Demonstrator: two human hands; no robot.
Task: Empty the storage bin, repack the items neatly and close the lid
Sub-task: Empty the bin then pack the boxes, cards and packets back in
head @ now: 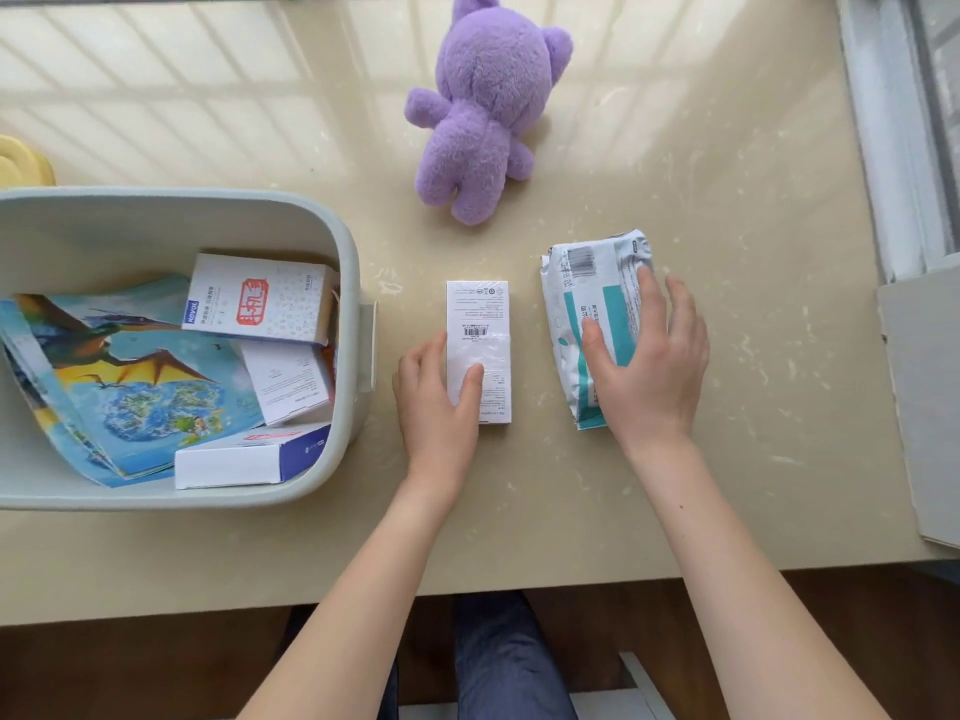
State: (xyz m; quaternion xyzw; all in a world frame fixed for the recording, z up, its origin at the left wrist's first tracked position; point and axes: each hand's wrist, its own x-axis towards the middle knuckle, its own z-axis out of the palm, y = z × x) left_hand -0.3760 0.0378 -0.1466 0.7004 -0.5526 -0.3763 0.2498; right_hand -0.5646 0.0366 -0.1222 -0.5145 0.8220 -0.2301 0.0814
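Observation:
The pale grey storage bin (350, 283) stands open at the left of the table. Inside lie a dinosaur picture book (130, 376), a white box with a red stamp (260, 298), a second white box (288, 381) and a white-and-blue box (249, 457). On the table a slim white box (478, 314) lies flat; my left hand (439, 402) holds its near end, thumb on top. To the right lies a white-and-teal wipes pack (587, 283), and my right hand (647, 366) rests on it with fingers spread.
A purple plush toy (488, 111) lies at the back centre of the table. A grey flat panel (924, 407), possibly the lid, sits at the right edge. A yellow object (21, 161) pokes out behind the bin. The table's front edge runs just under my forearms.

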